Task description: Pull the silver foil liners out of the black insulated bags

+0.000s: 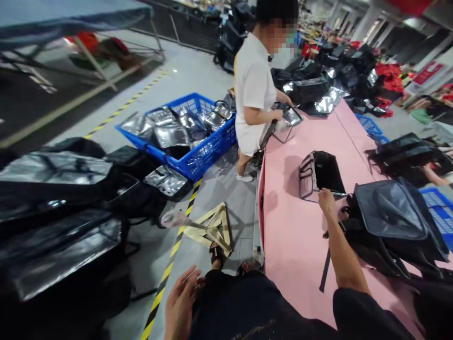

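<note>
My right hand (327,202) is closed on the near edge of a small black bag (330,174) on the pink-covered table (293,226). The bag has dark piping, a pale side and black straps, and its dark interior faces up. Just right of that hand lies a larger black bag (391,210) with a grey panel; loose straps hang from it. My left hand (182,300) is low beside my body, off the table, with its fingers loosely bent and slightly apart. Nothing shows in it.
A person in white (253,85) stands at the table's far left edge, handling another small bag (290,115). A blue crate (208,158) holds silver-lined bags. Black bags (63,226) are heaped on the left floor. A yellowish triangular stand (226,222) sits near my feet.
</note>
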Available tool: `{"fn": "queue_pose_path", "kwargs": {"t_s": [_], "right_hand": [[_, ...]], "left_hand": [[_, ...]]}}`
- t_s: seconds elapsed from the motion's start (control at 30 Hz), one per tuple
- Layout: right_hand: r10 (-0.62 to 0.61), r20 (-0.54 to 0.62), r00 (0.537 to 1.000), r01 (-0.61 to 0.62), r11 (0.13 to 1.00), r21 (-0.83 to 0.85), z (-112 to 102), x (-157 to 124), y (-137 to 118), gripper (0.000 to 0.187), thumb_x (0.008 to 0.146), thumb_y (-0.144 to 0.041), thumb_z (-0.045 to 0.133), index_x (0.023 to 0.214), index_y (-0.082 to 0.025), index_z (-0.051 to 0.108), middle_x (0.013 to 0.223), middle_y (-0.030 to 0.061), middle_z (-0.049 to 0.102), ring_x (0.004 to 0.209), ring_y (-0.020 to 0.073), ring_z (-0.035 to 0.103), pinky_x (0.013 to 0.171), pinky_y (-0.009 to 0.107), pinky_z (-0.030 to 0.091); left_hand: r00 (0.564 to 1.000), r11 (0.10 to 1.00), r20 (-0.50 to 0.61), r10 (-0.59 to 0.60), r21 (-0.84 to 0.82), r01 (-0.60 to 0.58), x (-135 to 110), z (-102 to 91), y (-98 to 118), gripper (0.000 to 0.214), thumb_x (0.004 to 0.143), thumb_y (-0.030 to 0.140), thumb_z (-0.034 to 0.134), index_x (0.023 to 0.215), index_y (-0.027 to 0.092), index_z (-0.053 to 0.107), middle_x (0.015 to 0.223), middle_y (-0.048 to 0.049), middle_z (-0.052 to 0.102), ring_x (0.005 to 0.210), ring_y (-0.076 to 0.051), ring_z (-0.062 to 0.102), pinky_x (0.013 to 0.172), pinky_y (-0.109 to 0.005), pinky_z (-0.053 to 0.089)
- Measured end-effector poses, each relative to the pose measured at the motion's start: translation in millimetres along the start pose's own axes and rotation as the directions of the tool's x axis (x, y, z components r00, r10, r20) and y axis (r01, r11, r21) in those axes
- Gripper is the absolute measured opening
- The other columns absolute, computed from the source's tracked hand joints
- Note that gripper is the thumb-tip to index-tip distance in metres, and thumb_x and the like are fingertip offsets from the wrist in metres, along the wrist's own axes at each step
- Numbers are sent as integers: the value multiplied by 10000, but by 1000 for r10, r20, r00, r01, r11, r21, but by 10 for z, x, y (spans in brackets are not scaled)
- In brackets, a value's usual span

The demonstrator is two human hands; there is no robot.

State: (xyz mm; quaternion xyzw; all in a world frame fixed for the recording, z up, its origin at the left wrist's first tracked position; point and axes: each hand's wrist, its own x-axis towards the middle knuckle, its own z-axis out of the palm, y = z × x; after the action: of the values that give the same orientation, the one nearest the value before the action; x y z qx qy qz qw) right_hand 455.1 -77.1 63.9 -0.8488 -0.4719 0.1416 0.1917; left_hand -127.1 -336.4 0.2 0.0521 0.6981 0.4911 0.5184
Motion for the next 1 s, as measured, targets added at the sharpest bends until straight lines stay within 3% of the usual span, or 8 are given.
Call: {"fn": "queue_pose_path", "kwargs": {"t_s": [0.13,0.23,0.47,0.57,0.63,0.8,0.87,1.0], "right_hand": [[-49,-48,998,44,994,-103,100,365,52,702,1073,-283,602,1702,2,479,1754,319,504,1577,336,489,1302,393,338],[-19,68,997,34,973,-227,328,434,54,816,1011,-305,691,1710,39,448,1675,350,576,1546,377,510,1279,415,349],[-29,196,980,67,979,-191,590,-350,250,609,1129,-486,519,1601,-133,672,1286,190,831,1243,315,707,1128,375,479],[-18,411,912,78,989,-128,341,-918,629,511,1128,-557,498,1206,-216,872,1005,113,859,978,270,786,922,336,552],[68,652,756,3,994,-107,86,-1203,975,526,1101,-600,530,1002,-219,880,832,105,834,806,267,793,787,342,568],[98,186,978,-66,983,-169,-264,-1398,1528,603,1040,-605,619,1520,-262,742,1316,132,864,1206,349,817,1033,441,616],[-12,170,985,38,988,-148,-161,-1370,1454,738,1003,-594,694,1643,-230,647,1557,163,760,1462,368,702,1215,479,552],[-90,444,891,172,974,-148,322,-1380,848,759,1046,-491,706,1730,-206,544,1650,157,699,1492,303,692,1262,415,516]], "left_hand": [[999,999,-18,-48,19,48,-114,71,14,661,450,497,1037,1045,265,865,999,-22,876,891,-278,819,755,-370,691],[999,997,-5,-43,62,43,-131,205,102,662,461,519,1012,1045,245,865,1004,-37,870,886,-295,824,762,-399,698],[995,992,59,-86,92,81,-125,455,74,612,497,471,1010,1042,237,859,1003,-50,881,913,-285,832,783,-366,684],[992,993,107,-69,99,58,-86,534,70,604,495,462,1025,1031,232,864,986,-57,880,890,-290,834,765,-373,685],[988,993,144,-55,110,39,-67,598,103,640,480,481,1043,1029,205,862,977,-75,876,855,-280,827,751,-367,681],[958,982,280,-59,191,4,-138,837,201,713,508,577,1050,1065,182,847,985,-83,864,847,-239,807,773,-333,664],[928,965,369,-52,258,-49,-188,944,196,693,585,616,1013,1105,190,840,1002,-82,860,868,-241,803,798,-340,658],[829,889,559,1,378,-256,-196,1140,53,645,756,685,881,1188,210,830,1107,-107,862,1029,-303,814,882,-390,661]]}}
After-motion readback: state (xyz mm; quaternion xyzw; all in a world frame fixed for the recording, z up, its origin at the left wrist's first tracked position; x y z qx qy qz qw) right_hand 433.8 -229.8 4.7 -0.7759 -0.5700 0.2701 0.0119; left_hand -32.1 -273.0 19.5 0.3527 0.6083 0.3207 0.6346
